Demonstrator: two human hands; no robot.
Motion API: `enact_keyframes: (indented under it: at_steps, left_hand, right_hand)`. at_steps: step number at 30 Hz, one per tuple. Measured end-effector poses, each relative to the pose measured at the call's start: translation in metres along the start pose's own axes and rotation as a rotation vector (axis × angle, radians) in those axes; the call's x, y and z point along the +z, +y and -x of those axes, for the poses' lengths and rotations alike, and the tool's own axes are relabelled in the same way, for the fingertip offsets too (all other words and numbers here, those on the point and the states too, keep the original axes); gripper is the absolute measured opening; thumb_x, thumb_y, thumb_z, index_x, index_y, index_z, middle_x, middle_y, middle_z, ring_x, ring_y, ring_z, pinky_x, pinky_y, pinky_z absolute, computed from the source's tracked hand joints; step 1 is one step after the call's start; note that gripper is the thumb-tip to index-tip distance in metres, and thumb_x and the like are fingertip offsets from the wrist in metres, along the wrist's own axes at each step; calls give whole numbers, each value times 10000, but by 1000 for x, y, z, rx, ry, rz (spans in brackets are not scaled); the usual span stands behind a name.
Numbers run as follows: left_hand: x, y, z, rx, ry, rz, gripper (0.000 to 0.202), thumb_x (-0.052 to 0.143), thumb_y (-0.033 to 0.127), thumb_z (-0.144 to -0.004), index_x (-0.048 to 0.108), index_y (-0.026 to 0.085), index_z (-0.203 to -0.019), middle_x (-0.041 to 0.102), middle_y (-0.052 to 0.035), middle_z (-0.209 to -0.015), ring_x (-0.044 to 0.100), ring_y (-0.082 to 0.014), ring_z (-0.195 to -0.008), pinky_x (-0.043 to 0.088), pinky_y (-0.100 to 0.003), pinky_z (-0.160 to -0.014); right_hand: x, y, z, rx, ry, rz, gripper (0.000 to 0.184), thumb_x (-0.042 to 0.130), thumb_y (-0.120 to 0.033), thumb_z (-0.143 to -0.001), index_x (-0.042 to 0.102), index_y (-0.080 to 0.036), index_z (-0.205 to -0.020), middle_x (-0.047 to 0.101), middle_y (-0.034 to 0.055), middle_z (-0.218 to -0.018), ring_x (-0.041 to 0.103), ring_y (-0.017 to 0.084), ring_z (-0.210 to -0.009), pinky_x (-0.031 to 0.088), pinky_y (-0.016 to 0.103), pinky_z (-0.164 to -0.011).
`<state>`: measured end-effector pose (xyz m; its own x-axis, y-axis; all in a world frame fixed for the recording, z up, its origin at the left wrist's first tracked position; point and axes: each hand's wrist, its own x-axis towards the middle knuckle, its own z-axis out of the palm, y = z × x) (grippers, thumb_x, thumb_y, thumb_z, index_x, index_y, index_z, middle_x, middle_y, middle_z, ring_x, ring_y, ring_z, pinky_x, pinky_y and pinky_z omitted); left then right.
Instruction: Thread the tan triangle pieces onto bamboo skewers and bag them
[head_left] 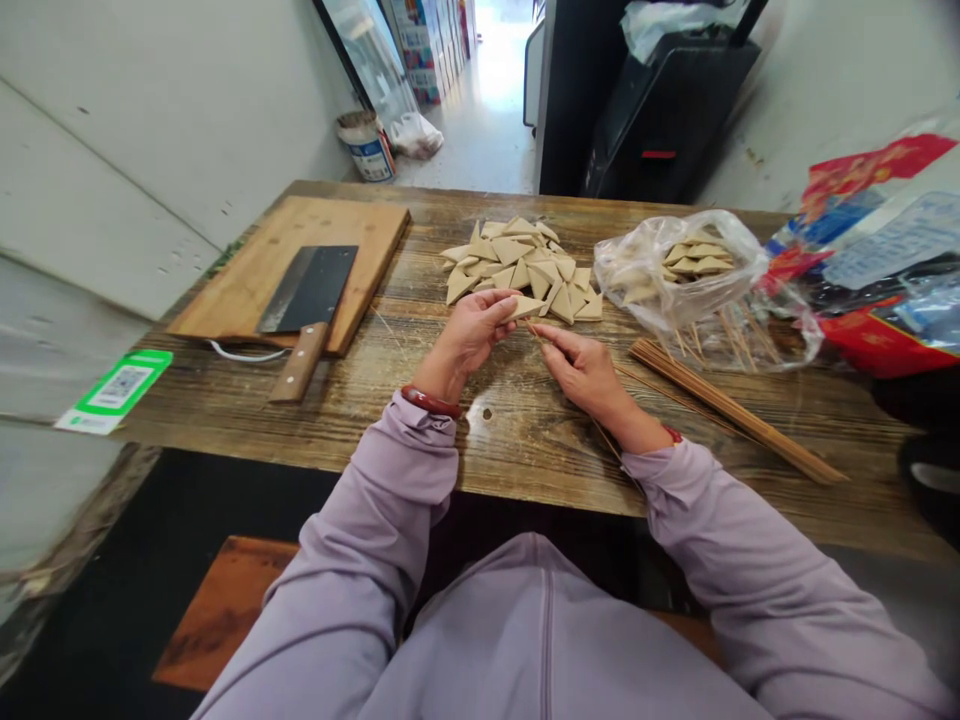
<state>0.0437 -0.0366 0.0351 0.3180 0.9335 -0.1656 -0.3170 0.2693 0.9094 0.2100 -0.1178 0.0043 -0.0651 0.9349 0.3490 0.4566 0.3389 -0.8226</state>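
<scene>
My left hand (pixel 472 335) is closed on a tan triangular tofu piece (pixel 525 306), pinched between thumb and fingers just in front of the pile of tofu triangles (pixel 521 262). My right hand (pixel 581 370) is closed around a thin bamboo skewer (pixel 609 440) whose tip points up toward the held piece; its tail runs back past my wrist. Both hands hover above the wooden table (pixel 517 430), close together.
A cutting board (pixel 240 285) with a cleaver (pixel 307 300) lies at the left. A clear plastic bag (pixel 690 275) holds skewered tofu at the right, with a bundle of bamboo skewers (pixel 735 410) in front and red packaging (pixel 870 260) beyond. A green QR card (pixel 116 388) sits far left.
</scene>
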Motion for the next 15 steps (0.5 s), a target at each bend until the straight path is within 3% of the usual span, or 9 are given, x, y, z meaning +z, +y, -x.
enact_keyframes:
  at_steps: [15]
  left_hand:
    - [2, -1, 1, 0, -1, -23, 246, 868, 179, -708, 698, 108, -870, 692, -7, -764, 577, -40, -578, 462, -160, -572]
  right_hand:
    - [-1, 1, -1, 7, 7, 7, 416, 512, -252, -940, 739, -188, -1283, 761, 74, -1255, 706, 234, -1206, 535, 390, -1081]
